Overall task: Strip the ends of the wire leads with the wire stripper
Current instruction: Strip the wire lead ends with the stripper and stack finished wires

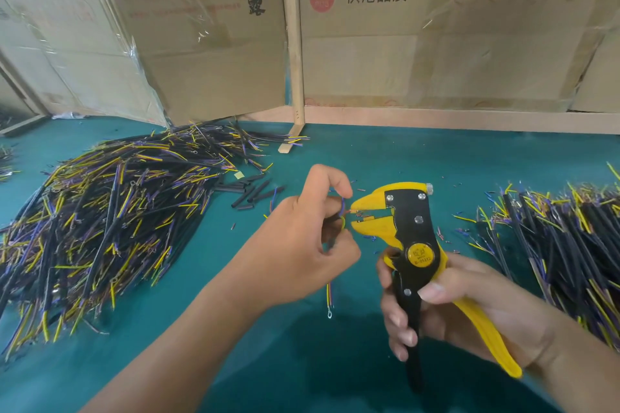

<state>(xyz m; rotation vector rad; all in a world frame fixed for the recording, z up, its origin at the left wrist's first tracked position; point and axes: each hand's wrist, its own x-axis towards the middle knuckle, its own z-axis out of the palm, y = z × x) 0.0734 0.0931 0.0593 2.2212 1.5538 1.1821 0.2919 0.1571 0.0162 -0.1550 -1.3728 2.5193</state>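
My right hand [469,305] grips the handles of a yellow and black wire stripper [411,231], whose yellow jaws point left and stand slightly apart. My left hand [302,241] pinches a wire lead [443,211] with thin blue and yellow strands, and the strand ends sit at the jaw tips. The lead's other end [329,302] hangs below my left hand, with a small ring terminal on it.
A large heap of black leads [110,221] with yellow and purple ends lies on the green table at the left. Another heap [563,245] lies at the right. Short black tube pieces [255,193] lie behind my left hand. Cardboard boxes [436,27] wall the back.
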